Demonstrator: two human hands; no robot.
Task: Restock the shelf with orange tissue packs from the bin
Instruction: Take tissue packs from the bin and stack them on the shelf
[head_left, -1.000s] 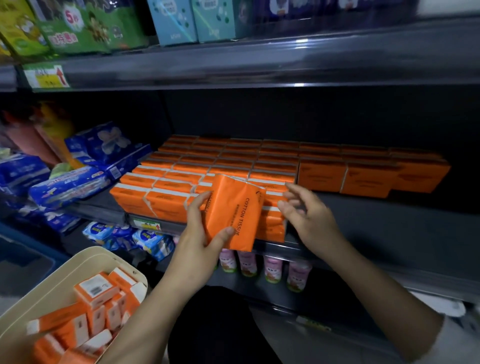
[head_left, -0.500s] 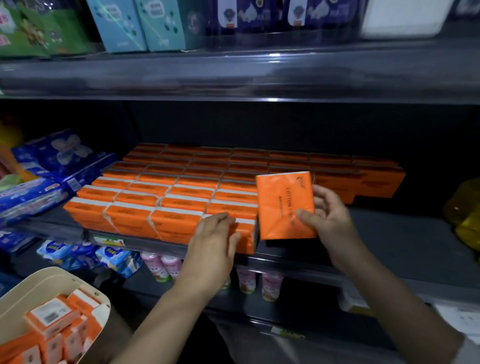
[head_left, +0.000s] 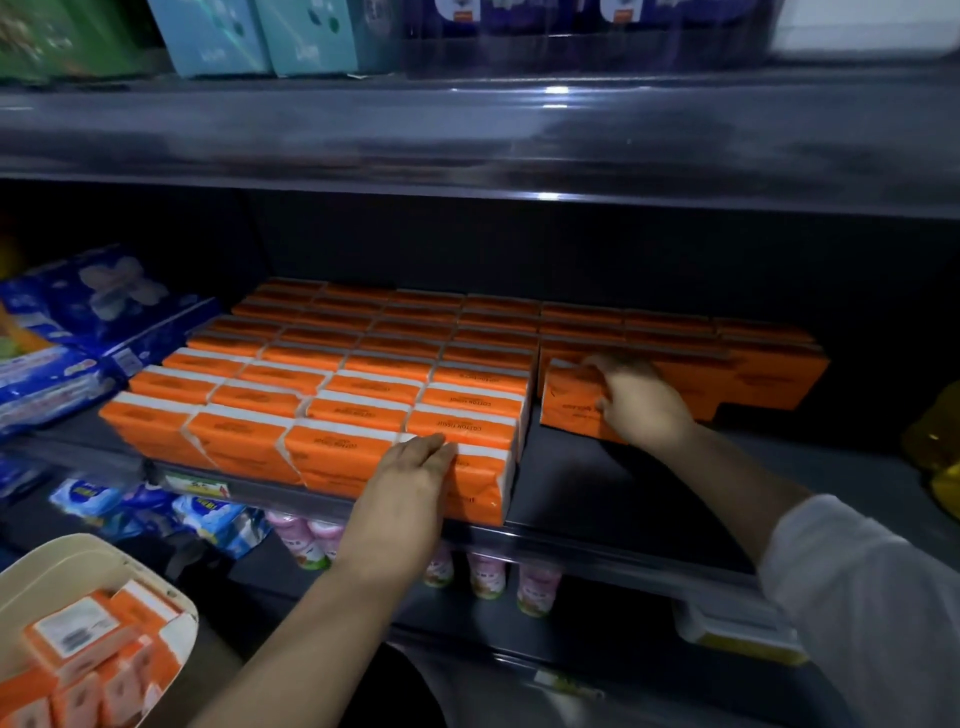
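The right grip (head_left: 641, 402) is closed on one orange tissue pack (head_left: 571, 413), with the fingers curled over its top edge. The thumb is hidden. The pack stands upright at 9 o'clock of the hand, in front of the back row (head_left: 769, 369) that runs off toward 3 o'clock. Whether its lower edge already sits on the shelf (head_left: 597, 493) I cannot tell. The left grip (head_left: 415, 467) holds nothing. It lies flat, fingers straight, on the corner pack (head_left: 475, 483) of the big block (head_left: 322, 395).

The likeliest trouble is at release. The pack is soft and stands on a narrow edge with nothing in front of it, so it could topple toward 6 o'clock onto the bare shelf. A dark gap separates it from the block at 9 o'clock, so nothing braces it on that side either.

The corner pack sits right at the shelf lip. A downward or outward lean from the left grip could slide it off, onto the pink bottles (head_left: 485, 577) below.

The bin (head_left: 47, 569), at 7 o'clock, holds more packs.
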